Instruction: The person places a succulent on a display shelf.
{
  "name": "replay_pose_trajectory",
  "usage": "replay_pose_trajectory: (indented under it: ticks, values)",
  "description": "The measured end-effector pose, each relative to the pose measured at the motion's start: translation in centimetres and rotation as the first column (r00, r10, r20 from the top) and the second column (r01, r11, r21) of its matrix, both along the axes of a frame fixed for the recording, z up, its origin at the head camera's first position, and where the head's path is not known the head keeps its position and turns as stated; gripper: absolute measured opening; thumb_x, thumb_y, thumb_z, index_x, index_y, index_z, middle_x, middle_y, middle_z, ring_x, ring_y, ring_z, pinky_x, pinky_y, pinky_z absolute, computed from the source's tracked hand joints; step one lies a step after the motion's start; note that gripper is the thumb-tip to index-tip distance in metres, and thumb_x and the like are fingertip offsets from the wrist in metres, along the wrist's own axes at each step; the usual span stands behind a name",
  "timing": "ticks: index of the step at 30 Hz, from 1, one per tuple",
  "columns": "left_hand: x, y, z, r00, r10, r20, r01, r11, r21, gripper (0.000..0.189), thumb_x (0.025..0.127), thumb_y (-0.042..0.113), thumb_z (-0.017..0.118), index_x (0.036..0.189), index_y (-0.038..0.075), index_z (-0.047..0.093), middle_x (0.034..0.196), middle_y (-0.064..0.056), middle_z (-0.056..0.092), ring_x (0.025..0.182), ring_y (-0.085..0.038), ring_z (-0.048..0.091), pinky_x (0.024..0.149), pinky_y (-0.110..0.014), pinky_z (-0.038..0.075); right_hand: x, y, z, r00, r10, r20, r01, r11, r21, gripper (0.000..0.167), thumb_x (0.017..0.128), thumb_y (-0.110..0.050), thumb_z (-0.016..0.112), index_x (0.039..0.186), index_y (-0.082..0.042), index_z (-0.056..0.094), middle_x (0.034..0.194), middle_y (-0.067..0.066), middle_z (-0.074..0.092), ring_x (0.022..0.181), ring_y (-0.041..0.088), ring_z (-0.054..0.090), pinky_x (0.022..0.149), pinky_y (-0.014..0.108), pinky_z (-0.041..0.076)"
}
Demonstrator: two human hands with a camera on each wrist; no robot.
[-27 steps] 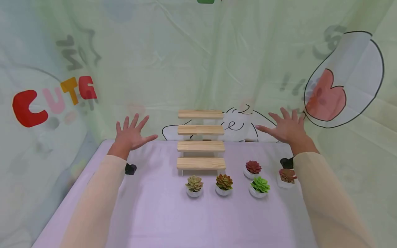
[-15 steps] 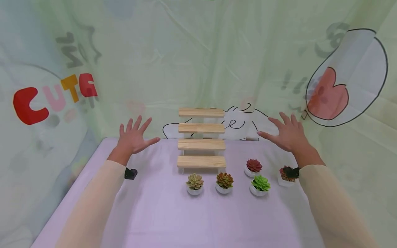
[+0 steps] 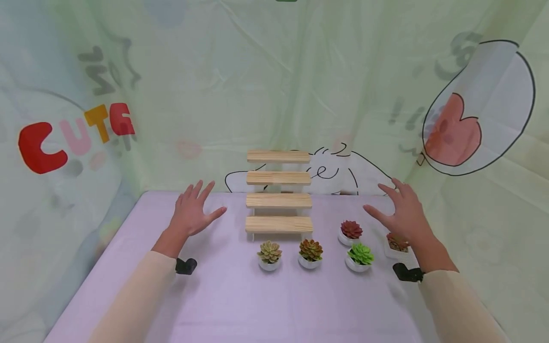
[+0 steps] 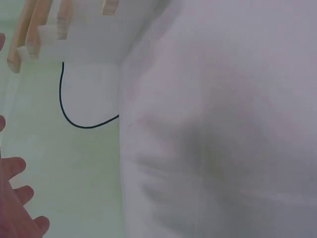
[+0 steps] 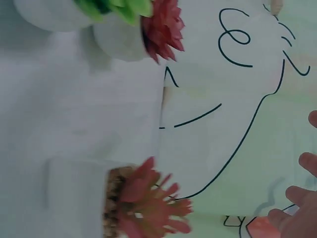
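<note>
My left hand [image 3: 188,214] hovers over the table left of a wooden tiered stand [image 3: 279,224], fingers spread and holding nothing. My right hand [image 3: 406,216] hovers at the right, fingers apart, above a reddish succulent in a squarish white pot [image 3: 398,243]; it too holds nothing. Left of that pot are a dark red succulent [image 3: 351,229] and a bright green one [image 3: 360,255], both in round white pots. In front of the stand sit a pale beige succulent [image 3: 269,252] and an orange-brown one [image 3: 310,251]. The right wrist view shows the reddish succulent [image 5: 148,203] close up.
A lilac cloth covers the table [image 3: 240,305]. Behind it hangs a pale green printed curtain [image 3: 223,95], which also closes off both sides. The stand's stepped shelves rise towards the back edge. A black wrist camera [image 3: 186,266] sits on the left wrist, another [image 3: 407,273] on the right.
Both hands have come down and nearer to me, from up against the back curtain to lower over the table. The right fingers look less widely spread. Plants and stand stay put.
</note>
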State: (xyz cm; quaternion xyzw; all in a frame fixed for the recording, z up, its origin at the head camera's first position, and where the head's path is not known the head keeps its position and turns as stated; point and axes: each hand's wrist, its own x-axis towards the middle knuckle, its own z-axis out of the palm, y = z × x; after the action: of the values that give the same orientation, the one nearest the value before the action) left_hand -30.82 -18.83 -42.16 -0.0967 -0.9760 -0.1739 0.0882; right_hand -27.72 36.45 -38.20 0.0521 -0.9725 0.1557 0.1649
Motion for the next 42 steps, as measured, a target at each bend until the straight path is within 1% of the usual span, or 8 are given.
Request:
replay_pose_trajectory:
  ticks: [8, 17, 24, 31, 33, 35, 38, 42]
  values:
    - [1.5, 2.0, -2.9, 0.999, -0.023, -0.044, 0.031, 0.981, 0.190, 0.086, 0.095, 0.059, 0.060, 0.162, 0.016, 0.029, 0.165, -0.021, 0.030, 0.153, -0.044, 0.026, 0.122, -0.066, 0.028, 2.7, 0.7, -3.3, 0.998, -0.064, -0.018, 0.059, 0.978, -0.202, 0.091, 0.089, -0.055, 0.073, 0.159, -0.011, 0.035, 0.171, 0.021, 0.012, 0.154, 0.050, 0.012, 0.106, 0.083, 0.029]
    - [2.1, 4.8, -4.8, 1.000, -0.031, 0.000, 0.028, 0.905, 0.424, 0.075, 0.098, 0.051, 0.062, 0.159, 0.014, 0.037, 0.161, -0.016, 0.041, 0.150, -0.037, 0.035, 0.124, -0.058, 0.031, 4.6, 2.2, -5.9, 0.990, -0.122, 0.065, 0.138, 0.908, -0.397, 0.092, 0.090, -0.050, 0.076, 0.162, -0.014, 0.031, 0.171, 0.019, 0.017, 0.153, 0.051, 0.019, 0.107, 0.082, 0.030]
    - [2.0, 6.9, -5.3, 0.990, -0.033, 0.137, -0.061, 0.777, 0.626, 0.065, 0.100, 0.043, 0.064, 0.154, 0.013, 0.044, 0.150, -0.016, 0.053, 0.140, -0.036, 0.050, 0.115, -0.053, 0.046, 5.2, 3.9, -7.4, 0.982, -0.100, 0.159, 0.166, 0.856, -0.489, 0.096, 0.089, -0.046, 0.078, 0.163, -0.017, 0.024, 0.169, 0.024, 0.017, 0.147, 0.057, 0.024, 0.109, 0.077, 0.033]
    - [1.2, 7.9, -5.9, 0.951, -0.051, 0.306, -0.201, 0.648, 0.734, 0.048, 0.101, 0.031, 0.064, 0.142, 0.006, 0.059, 0.134, -0.017, 0.065, 0.113, -0.029, 0.069, 0.095, -0.041, 0.061, 5.1, 5.5, -8.8, 0.972, -0.036, 0.234, 0.158, 0.835, -0.528, 0.102, 0.090, -0.041, 0.079, 0.166, -0.019, 0.014, 0.170, 0.024, 0.013, 0.150, 0.054, 0.021, 0.111, 0.073, 0.033]
    - [1.0, 8.1, -6.0, 0.936, -0.081, 0.342, -0.229, 0.597, 0.769, 0.048, 0.102, 0.029, 0.064, 0.143, 0.005, 0.057, 0.132, -0.019, 0.065, 0.108, -0.027, 0.070, 0.093, -0.038, 0.062, 5.0, 5.9, -9.2, 0.972, -0.014, 0.235, 0.141, 0.833, -0.535, 0.102, 0.090, -0.041, 0.079, 0.166, -0.021, 0.013, 0.170, 0.023, 0.016, 0.151, 0.050, 0.021, 0.123, 0.049, 0.036]
    - [0.8, 8.0, -6.1, 0.925, -0.113, 0.362, -0.247, 0.543, 0.802, 0.047, 0.102, 0.026, 0.064, 0.142, 0.004, 0.058, 0.130, -0.020, 0.066, 0.104, -0.025, 0.071, 0.093, -0.038, 0.062, 4.7, 6.4, -9.6, 0.971, 0.009, 0.239, 0.125, 0.833, -0.539, 0.103, 0.090, -0.041, 0.079, 0.166, -0.024, 0.012, 0.169, 0.022, 0.018, 0.151, 0.048, 0.022, 0.120, 0.021, 0.038]
    - [0.5, 8.1, -6.3, 0.918, -0.151, 0.367, -0.250, 0.497, 0.831, 0.046, 0.102, 0.025, 0.064, 0.142, 0.004, 0.058, 0.129, -0.019, 0.067, 0.100, -0.022, 0.072, 0.093, -0.039, 0.062, 4.3, 7.1, -9.9, 0.963, 0.035, 0.267, 0.119, 0.834, -0.539, 0.105, 0.089, -0.041, 0.080, 0.166, -0.027, 0.010, 0.167, 0.025, 0.023, 0.150, 0.049, 0.025, 0.118, 0.021, 0.040]
    - [0.3, 8.5, -6.4, 0.913, -0.192, 0.361, -0.245, 0.448, 0.860, 0.047, 0.102, 0.022, 0.063, 0.144, 0.002, 0.056, 0.130, -0.021, 0.067, 0.098, -0.021, 0.072, 0.093, -0.040, 0.062, 3.9, 7.9, -10.2, 0.939, 0.045, 0.340, 0.150, 0.837, -0.527, 0.106, 0.089, -0.043, 0.079, 0.166, -0.026, 0.009, 0.164, 0.027, 0.026, 0.146, 0.048, 0.029, 0.111, 0.054, 0.047]
